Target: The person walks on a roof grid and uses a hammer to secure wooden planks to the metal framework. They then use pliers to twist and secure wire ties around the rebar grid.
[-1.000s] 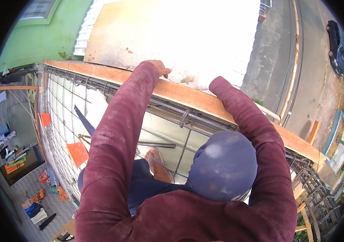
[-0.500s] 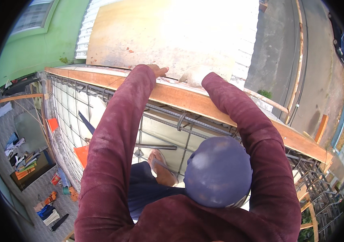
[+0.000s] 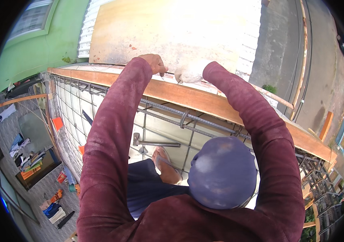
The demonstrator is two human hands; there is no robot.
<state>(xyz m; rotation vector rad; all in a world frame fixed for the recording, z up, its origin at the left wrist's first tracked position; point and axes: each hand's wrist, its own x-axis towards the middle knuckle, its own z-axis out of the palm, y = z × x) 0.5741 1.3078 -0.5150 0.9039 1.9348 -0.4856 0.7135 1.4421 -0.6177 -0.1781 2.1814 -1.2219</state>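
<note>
Both my arms, in dusty maroon sleeves, reach forward over a long wooden board (image 3: 196, 100). My left hand (image 3: 152, 63) is just beyond the board, with its fingers curled down and thumb and fingertips close together. Close to its right is my right hand (image 3: 191, 71), washed out by glare, its fingertips pinched and pointing down. A thin strand seems to hang below the left fingertips, but what either hand holds is too small to make out. Beyond them lies a stained plywood sheet (image 3: 139, 30). A hammer (image 3: 157, 143) rests on the steel bar grid (image 3: 147, 125) by my sandalled foot (image 3: 167, 165).
A rounded blue cloth-covered shape (image 3: 222, 173) is in front of me. Tied steel bars (image 3: 321, 185) stand at the right. A green wall (image 3: 39, 52) is at the left, above a lower floor with scattered clothes (image 3: 55, 211). A road (image 3: 276, 44) runs far right.
My left hand's fingers have curled down from a more outstretched pose. The right hand's fingertips now point down beyond the board. The hammer's head has come into sight beside my left sleeve.
</note>
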